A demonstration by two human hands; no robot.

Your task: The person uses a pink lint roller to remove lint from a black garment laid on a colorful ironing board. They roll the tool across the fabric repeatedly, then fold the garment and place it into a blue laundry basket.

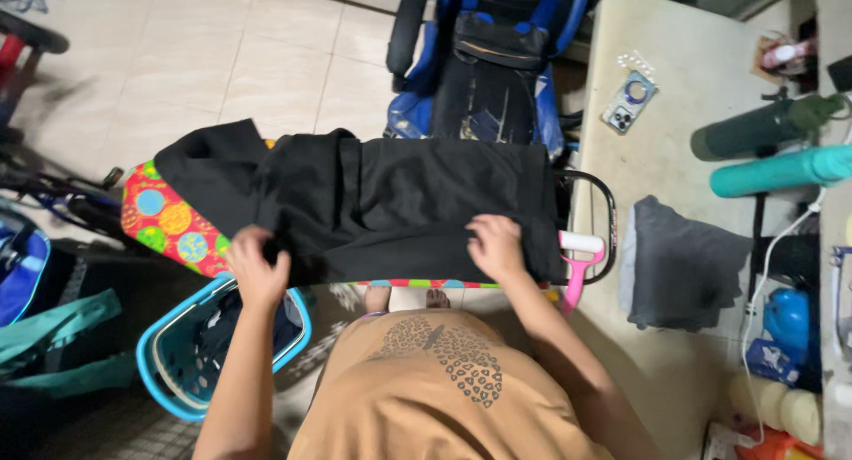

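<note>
Two hands worked the near edge of a black garment point(390, 203) as I watched from the head camera. Nearest me, the left hand point(257, 267) reached forward from a bent arm, its grip curled and pinching the cloth's near-left edge, fingers tucked into a fold. The right hand point(495, 245) lay palm down, its grip spread flat and pressing the garment's near-right part, the forearm angled in from the right. The garment lay spread across an ironing board point(164, 216) with a bright dotted cover. Below the left hand stood a blue laundry basket point(160, 353). Just right of the right hand lay a pink lint roller point(579, 256). Farther off, a blue chair point(484, 61) stood behind the board, and a desk point(692, 52) to the right carried a phone point(628, 103).
</note>
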